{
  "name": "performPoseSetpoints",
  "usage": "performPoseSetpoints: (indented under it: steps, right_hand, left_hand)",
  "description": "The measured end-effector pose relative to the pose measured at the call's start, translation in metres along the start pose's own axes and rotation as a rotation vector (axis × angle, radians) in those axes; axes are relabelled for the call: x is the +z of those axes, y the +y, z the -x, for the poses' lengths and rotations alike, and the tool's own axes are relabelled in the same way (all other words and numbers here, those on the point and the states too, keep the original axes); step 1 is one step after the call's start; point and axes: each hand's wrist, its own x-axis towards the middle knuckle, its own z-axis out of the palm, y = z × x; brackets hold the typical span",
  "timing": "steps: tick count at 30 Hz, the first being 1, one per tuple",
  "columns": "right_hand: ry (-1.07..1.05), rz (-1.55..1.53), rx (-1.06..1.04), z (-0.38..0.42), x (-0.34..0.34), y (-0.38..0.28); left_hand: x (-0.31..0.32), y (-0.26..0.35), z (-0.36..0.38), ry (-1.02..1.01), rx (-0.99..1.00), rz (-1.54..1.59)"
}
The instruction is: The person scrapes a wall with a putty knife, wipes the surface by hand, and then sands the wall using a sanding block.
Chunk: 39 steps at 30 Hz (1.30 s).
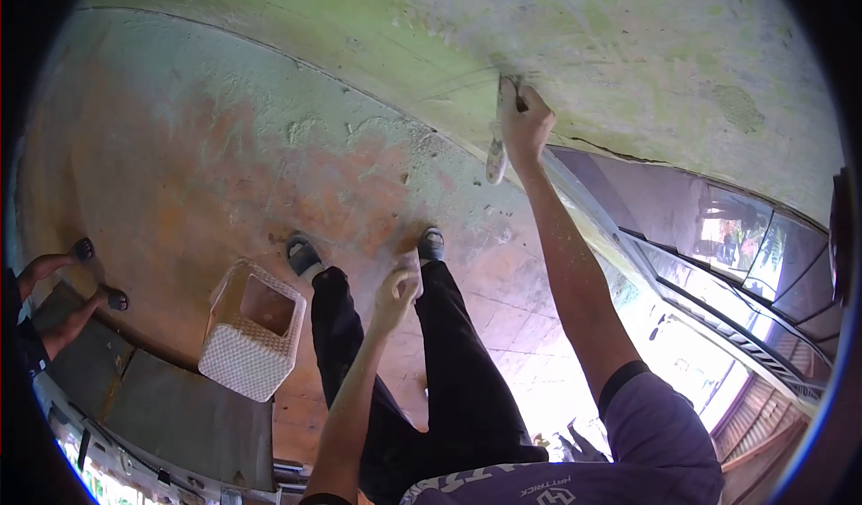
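Observation:
My right hand (528, 126) is stretched out to a pale green plastered wall (628, 47) and grips a putty knife (496, 137), whose blade edge lies against the wall and whose handle points down. My left hand (399, 288) hangs lower, above my legs in black trousers (449, 361), with the fingers curled; a small pale scrap seems pinched at the fingertips. My sandalled feet (305, 255) stand on the stained reddish floor (224, 164).
A white woven basket (253, 327) stands on the floor left of my feet. Another person's bare legs in sandals (67, 281) show at the far left. Dark mats (180, 406) lie at lower left. A window with glass panes (745, 263) runs along the right.

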Motion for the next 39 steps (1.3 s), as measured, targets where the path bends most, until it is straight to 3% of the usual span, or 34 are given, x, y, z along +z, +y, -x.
performPoseSetpoints:
  steps: [2,5,7,12,16,19,25,28,34,39]
  right_hand:
    - [0.061,-0.026,-0.067,-0.007,0.014,-0.014]
    - [0.091,-0.182,0.075,-0.002,0.035,-0.032]
    - [0.113,-0.18,0.196,0.006,0.038,-0.018]
    - [0.172,-0.201,0.219,0.007,0.046,-0.022]
    - [0.175,-0.343,0.399,0.014,0.05,-0.024]
    - [0.18,-0.26,0.421,0.022,0.049,-0.012]
    - [0.203,-0.411,0.509,0.013,0.046,-0.034]
    - [0.202,-0.296,0.439,0.017,0.053,-0.023]
    - [0.211,-0.333,0.399,0.014,0.052,-0.025]
    - [0.203,-0.333,0.382,0.004,0.044,-0.04]
  left_hand:
    - [0.006,0.003,-0.034,-0.045,-0.04,0.114]
    - [0.012,0.047,-0.102,-0.087,-0.17,0.361]
    - [0.012,0.082,-0.141,-0.08,-0.135,0.303]
    - [0.035,0.126,-0.217,-0.15,0.025,0.426]
    - [0.03,0.174,-0.226,-0.317,0.035,0.39]
    - [0.029,0.155,-0.235,-0.292,-0.032,0.099]
    - [0.038,0.154,-0.247,-0.146,0.196,0.081]
    - [0.048,0.145,-0.248,-0.075,0.301,0.115]
    - [0.033,0.157,-0.246,-0.172,0.035,0.068]
    - [0.037,0.162,-0.252,-0.103,0.234,0.069]
